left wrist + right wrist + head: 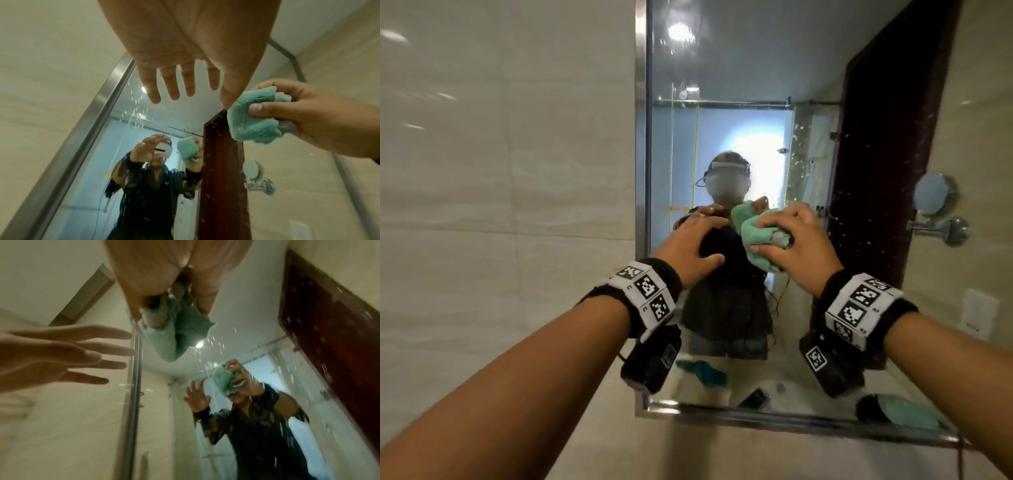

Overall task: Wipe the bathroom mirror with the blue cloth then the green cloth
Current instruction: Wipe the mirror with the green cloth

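The bathroom mirror (739, 68) in its metal frame hangs right in front of me, speckled with water drops. My right hand (791, 240) grips a bunched green cloth (755, 236) close to the glass at the mirror's middle; whether it touches the glass I cannot tell. The same green cloth (251, 120) shows in the left wrist view, and as a hanging wad (185, 331) in the right wrist view. My left hand (702, 240) is held up beside it with fingers spread, holding nothing. A blue cloth (702, 371) appears only as a reflection low in the mirror.
Pale tiled wall (500, 171) lies left of the mirror. A round chrome shaving mirror (935, 193) on an arm juts from the right wall. Reflected: a dark red door (887, 137), a phone (755, 399) and a light green item (907, 411) on the counter.
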`<state>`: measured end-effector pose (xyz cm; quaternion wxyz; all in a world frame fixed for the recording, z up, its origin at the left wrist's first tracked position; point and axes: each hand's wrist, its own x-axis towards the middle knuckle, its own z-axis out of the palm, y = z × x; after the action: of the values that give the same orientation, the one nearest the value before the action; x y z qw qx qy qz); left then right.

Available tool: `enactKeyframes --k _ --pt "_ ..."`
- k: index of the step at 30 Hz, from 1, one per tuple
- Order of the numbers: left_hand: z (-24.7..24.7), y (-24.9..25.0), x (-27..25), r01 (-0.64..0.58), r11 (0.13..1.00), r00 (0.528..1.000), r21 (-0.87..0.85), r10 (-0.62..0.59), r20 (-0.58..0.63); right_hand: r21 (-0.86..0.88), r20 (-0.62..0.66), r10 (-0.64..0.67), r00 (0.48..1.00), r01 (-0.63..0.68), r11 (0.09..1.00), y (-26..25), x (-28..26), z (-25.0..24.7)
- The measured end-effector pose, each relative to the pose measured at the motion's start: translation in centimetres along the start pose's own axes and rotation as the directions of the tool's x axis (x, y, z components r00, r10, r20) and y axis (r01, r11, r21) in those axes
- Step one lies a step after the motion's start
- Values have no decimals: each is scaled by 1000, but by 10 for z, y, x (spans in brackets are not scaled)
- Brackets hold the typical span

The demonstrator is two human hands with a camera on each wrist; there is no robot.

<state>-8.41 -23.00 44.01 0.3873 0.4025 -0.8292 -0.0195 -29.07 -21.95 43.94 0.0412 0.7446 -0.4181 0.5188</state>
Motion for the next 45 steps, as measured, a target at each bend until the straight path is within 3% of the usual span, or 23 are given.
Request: enactKeyframes --k 3,7,11,15,20,23,26,27,29,33,36,39,42,45 --pt "-27 -5 39 35 986 994 164 -16 -111 -150 -40 -93 995 86 985 -5 51 -16" --pt "-59 -7 89 17 953 969 304 59 -239 -397 -3 -257 966 235 887 -11 117 -25" --pt "-75 -9 123 56 921 949 386 70 -306 -562 45 -283 958 259 786 -20 167 -21" --pt "-77 -20 144 87 886 950 455 63 -305 -668 112 -217 970 235 706 -3 174 -2" --pt "-76 -35 162 131 819 961 558 34 -274 -617 164 -121 979 197 762 30 162 16" --pt "-74 -48 179 164 752 977 638 -32 -213 -638 247 -181 952 301 709 30 159 8" --pt "-67 -57 195 210 713 976 668 -117 -183 -596 164 -234 958 286 750 13 161 -8" --pt "-63 -60 199 224 704 973 674 -120 -197 -630 127 -266 956 285 722 8 166 -11" --pt "-55 -66 202 242 698 964 674 -95 -248 -672 83 -353 932 314 671 5 181 -12" --pt "-52 -71 202 254 683 953 685 -57 -297 -638 -13 -402 916 302 709 7 205 13" --pt "-53 -71 203 254 680 955 688 -65 -289 -693 -21 -432 902 298 657 16 201 35" --pt "-55 -67 200 242 687 963 685 -82 -257 -715 42 -465 884 351 604 18 204 21" --pt "-57 -64 197 232 690 966 685 -83 -243 -648 -123 -423 898 250 720 6 223 -1" --pt "-57 -64 196 235 694 965 681 -80 -251 -594 -221 -382 897 187 782 -3 223 11"
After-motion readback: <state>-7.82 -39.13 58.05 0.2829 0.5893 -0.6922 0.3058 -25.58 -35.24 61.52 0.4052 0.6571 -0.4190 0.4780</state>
